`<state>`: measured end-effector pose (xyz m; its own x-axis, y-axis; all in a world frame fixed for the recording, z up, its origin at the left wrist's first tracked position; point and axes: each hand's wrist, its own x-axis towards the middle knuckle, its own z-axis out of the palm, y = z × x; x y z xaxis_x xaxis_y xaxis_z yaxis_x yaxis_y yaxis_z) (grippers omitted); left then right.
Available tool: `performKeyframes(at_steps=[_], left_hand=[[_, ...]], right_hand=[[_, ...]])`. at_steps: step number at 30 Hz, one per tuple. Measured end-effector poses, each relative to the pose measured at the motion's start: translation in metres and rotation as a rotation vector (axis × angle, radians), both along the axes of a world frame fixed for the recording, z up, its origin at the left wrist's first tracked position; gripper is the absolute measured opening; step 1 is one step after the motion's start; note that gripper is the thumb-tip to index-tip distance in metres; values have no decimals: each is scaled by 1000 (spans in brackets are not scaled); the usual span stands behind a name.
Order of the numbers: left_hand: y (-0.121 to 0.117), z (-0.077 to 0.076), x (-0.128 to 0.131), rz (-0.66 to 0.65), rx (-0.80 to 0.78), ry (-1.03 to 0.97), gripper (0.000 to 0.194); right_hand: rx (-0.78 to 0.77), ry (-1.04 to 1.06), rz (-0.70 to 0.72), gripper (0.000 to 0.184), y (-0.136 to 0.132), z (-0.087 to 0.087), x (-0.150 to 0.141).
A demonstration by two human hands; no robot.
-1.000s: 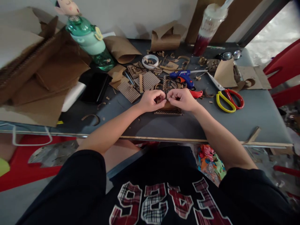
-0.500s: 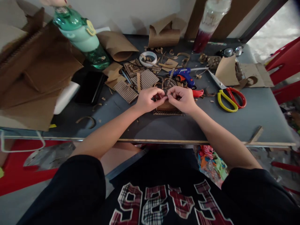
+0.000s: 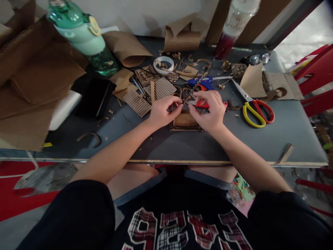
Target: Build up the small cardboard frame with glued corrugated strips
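The left grip pinches a thin cardboard strip over the far side of the cardboard tray; the right grip is slightly parted, its contact with the strip unclear. The tray lies on the counter. Scissors lie right of the tray; beyond it are a blue glue gun and, farther, a white ring.

Scissors at about 3 o'clock have one yellow handle, one red. Glue gun near 1 o'clock is blue with orange, bottle around 10 is green, and the shirt has red plaid lettering on black.
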<state>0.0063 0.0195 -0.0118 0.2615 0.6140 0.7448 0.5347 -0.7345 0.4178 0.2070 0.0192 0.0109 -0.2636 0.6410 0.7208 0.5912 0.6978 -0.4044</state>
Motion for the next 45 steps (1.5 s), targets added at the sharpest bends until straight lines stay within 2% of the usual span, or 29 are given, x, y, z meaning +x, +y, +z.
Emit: performKeyframes(at_steps=[3, 6, 8, 11, 14, 16, 19, 24, 28, 31, 40, 45], left_hand=[[2, -3, -3, 21, 151, 116, 14], [-1, -3, -3, 150, 285, 238, 13], [-4, -1, 0, 216, 267, 225, 14], [-8, 3, 4, 207, 108, 74, 16], [-12, 5, 8, 148, -18, -24, 15], [-13, 6, 8, 116, -6, -33, 13], [-13, 6, 9, 97, 73, -31, 8], [-12, 5, 8, 73, 105, -24, 4], [-12, 7, 6, -11, 42, -84, 9], [-12, 8, 5, -56, 7, -97, 8], [-8, 8, 2, -15, 39, 33, 4], [-3, 6, 0, 15, 53, 18, 4]], right_hand=[[50, -125, -86, 29, 6, 0, 5], [30, -184, -78, 29, 11, -5, 8], [42, -171, -80, 31, 11, -8, 8], [65, -105, -97, 36, 8, -8, 7], [48, -99, 42, 26, 3, -7, 3], [51, -82, 97, 19, 0, -7, -1], [44, 1, 73, 13, -3, -6, -6], [-104, 126, 126, 8, -6, -2, -9], [-359, 282, 128, 5, -6, -2, -8], [-424, 332, 142, 7, -3, -4, -6], [-307, 145, 179, 5, 0, -5, -2], [-209, 35, 195, 7, -5, -1, -10]])
